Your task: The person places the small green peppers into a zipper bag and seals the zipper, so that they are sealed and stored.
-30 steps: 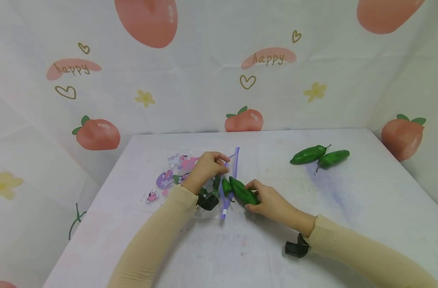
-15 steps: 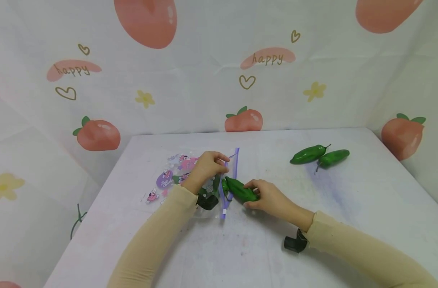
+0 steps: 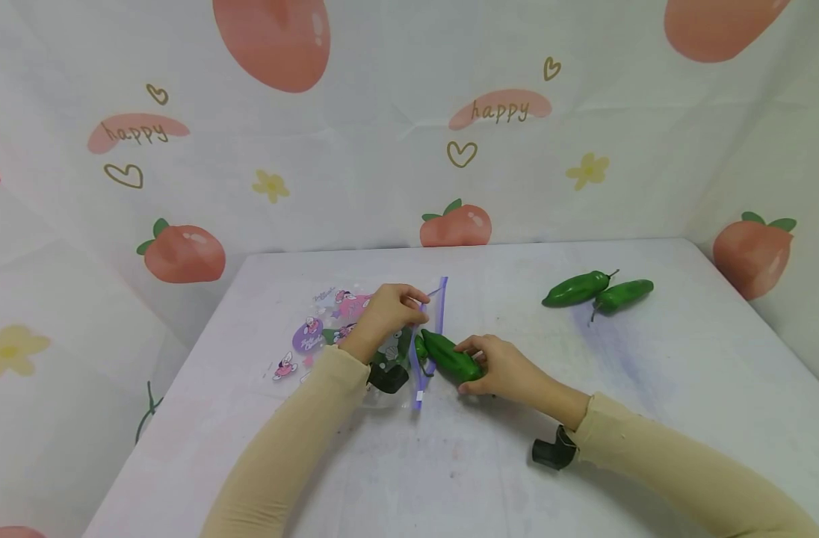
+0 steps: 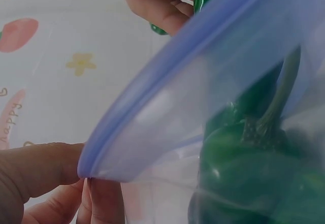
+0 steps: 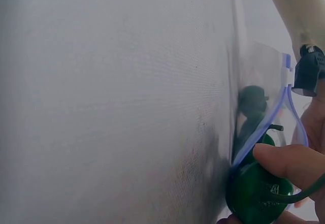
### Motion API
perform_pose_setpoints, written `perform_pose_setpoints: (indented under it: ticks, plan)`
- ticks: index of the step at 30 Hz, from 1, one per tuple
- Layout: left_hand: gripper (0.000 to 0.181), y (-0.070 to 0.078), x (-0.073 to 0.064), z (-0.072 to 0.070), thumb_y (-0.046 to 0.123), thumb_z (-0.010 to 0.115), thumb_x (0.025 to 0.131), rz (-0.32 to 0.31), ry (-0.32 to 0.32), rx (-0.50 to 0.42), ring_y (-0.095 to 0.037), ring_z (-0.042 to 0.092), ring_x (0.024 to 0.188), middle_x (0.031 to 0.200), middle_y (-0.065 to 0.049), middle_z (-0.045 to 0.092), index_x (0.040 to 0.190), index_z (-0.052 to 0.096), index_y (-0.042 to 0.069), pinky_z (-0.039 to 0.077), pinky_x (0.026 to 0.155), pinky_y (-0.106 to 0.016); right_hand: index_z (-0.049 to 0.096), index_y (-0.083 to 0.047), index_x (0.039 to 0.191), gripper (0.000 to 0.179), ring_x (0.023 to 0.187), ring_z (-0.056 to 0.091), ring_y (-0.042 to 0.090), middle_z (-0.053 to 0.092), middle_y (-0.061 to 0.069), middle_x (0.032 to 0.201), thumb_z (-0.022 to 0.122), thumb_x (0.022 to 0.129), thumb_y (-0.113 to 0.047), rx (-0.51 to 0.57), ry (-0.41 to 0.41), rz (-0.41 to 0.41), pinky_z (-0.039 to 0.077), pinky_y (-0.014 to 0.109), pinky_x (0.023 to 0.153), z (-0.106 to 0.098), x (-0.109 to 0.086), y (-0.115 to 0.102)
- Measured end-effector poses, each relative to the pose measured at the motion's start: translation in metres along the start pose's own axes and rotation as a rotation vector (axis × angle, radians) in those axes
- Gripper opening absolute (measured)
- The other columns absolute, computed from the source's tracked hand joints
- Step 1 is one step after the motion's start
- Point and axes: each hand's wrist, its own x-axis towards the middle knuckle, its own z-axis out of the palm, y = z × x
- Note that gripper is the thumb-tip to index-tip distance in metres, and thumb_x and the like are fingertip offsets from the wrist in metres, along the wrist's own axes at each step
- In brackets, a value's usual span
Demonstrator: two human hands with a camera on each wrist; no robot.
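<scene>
One green pepper [image 3: 450,360] has slid a bit to the left since a second ago, and the right hand [image 3: 507,373] went with it. The left hand [image 3: 388,310] has stayed put. In the head view, the pepper's tip now sits right at the purple rim [image 3: 441,305] of the clear bag [image 3: 308,336], so it looks lined up with the way in, though most of it is outside. Another pepper [image 3: 420,349] is just inside the bag, close to the rim. Two more peppers lie on the table [image 3: 504,463], far over to the right: one long one [image 3: 575,289] and one shorter one [image 3: 623,297]. They have not moved. The right arm comes in from the low right corner and slants up to the left. The left arm reaches up and over the bag.

From the left wrist, you can see the left thumb and fingers pinching the end of the rim, which bows open. Big green peppers show through the plastic.

From the right wrist, the right thumb presses on the pepper's fat end, beside the stem [image 5: 297,197], with fingers underneath. I cannot tell how far its tip goes in.
</scene>
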Motion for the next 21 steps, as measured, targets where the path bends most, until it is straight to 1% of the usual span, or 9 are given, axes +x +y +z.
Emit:
perform_pose_setpoints:
  ticks: [3, 9, 14, 21]
  plan:
    - [0.031, -0.0002, 0.0003, 0.0, 0.009, 0.073, 0.083, 0.006, 0.002, -0.004, -0.017, 0.059, 0.072, 0.087, -0.007, 0.066, 0.113, 0.069, 0.004, 0.051, 0.066, -0.025, 0.059, -0.004, 0.123, 0.057, 0.104, 0.064, 0.03, 0.06, 0.016, 0.118, 0.084, 0.074, -0.017, -0.005, -0.001, -0.003, 0.056, 0.035, 0.079, -0.001, -0.0002, 0.0001]
    - [0.03, -0.0013, 0.0006, 0.0003, 0.006, 0.073, 0.082, 0.025, 0.008, -0.024, -0.015, 0.058, 0.07, 0.085, -0.007, 0.065, 0.112, 0.069, 0.002, 0.052, 0.067, -0.027, 0.058, -0.003, 0.124, 0.055, 0.101, 0.065, 0.027, 0.063, 0.013, 0.118, 0.082, 0.076, -0.013, 0.016, 0.004, 0.007, 0.057, 0.033, 0.076, -0.0023, 0.0001, 0.0008]
    - [0.031, -0.001, 0.0, 0.0002, 0.006, 0.073, 0.082, 0.021, 0.001, -0.046, -0.016, 0.059, 0.071, 0.085, -0.007, 0.065, 0.112, 0.068, 0.001, 0.052, 0.068, -0.026, 0.056, -0.004, 0.124, 0.054, 0.099, 0.066, 0.026, 0.064, 0.013, 0.117, 0.081, 0.077, -0.012, 0.014, 0.016, 0.026, 0.056, 0.031, 0.072, -0.003, 0.0007, 0.0012]
    - [0.031, 0.0, -0.0005, -0.0006, 0.006, 0.073, 0.082, 0.016, 0.008, -0.032, -0.016, 0.06, 0.072, 0.087, -0.008, 0.065, 0.112, 0.069, 0.002, 0.053, 0.069, -0.027, 0.057, -0.005, 0.126, 0.055, 0.099, 0.066, 0.025, 0.065, 0.012, 0.117, 0.08, 0.077, -0.012, -0.011, 0.026, 0.055, 0.056, 0.033, 0.074, -0.0037, 0.0037, -0.0015]
